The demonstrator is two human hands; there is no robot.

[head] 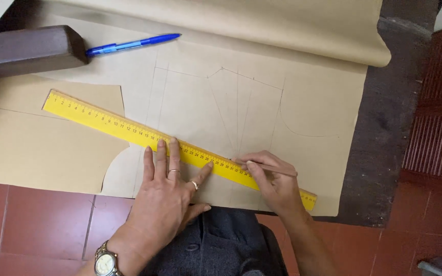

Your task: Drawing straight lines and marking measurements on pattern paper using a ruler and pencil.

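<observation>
Left hand (167, 191): grip released, fingers spread flat, pressing the yellow ruler (129, 130) onto the brown pattern paper (313, 102).
Right hand (272, 181): grip pinched around a pencil (274, 168), tip at the ruler's upper edge.
Ruler: lies diagonally across the paper on the worktop.

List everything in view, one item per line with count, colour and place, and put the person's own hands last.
ruler: one, yellow, lying diagonally across the paper, under both hands
brown paper: one large sheet with pencilled pattern lines, rolled at the top edge
cut pattern piece: one, tan, left side, under the ruler's left end
pen: one, blue, upper left on the paper
wooden block: one, dark brown, top left corner
pencil: one, brownish, in the right hand, tip at the ruler's edge
wristwatch: one, metal, on the left wrist
left hand: flat, fingers spread, pressing the ruler; two rings
right hand: gripping the pencil
</observation>
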